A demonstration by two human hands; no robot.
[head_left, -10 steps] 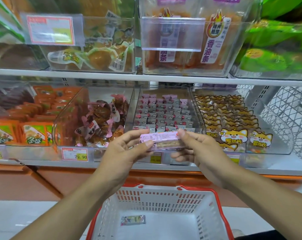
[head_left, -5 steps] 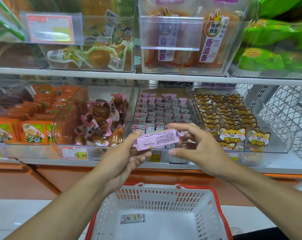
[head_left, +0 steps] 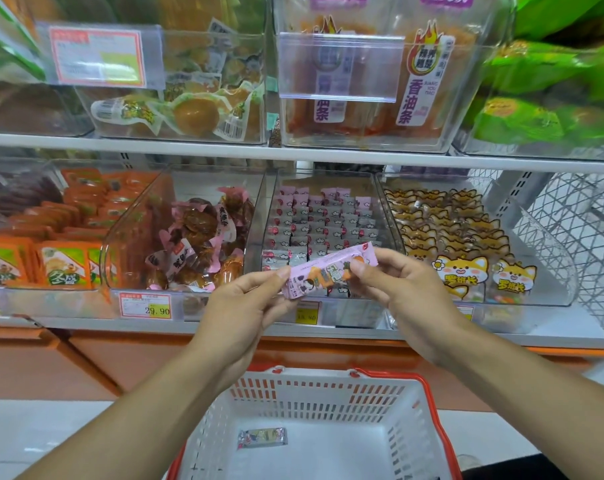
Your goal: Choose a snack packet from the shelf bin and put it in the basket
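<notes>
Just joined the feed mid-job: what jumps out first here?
A pink snack packet held at centre frame, pinched at its ends by the left hand and right hand, in front of the clear shelf bin of matching packets. Below, a white basket with a red rim holds one small packet on its floor.

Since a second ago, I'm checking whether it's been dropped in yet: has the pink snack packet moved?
Barely. The pink snack packet, pinched by the left hand and right hand, was turned printed-face-up, staying before the clear shelf bin, above the white basket.
</notes>
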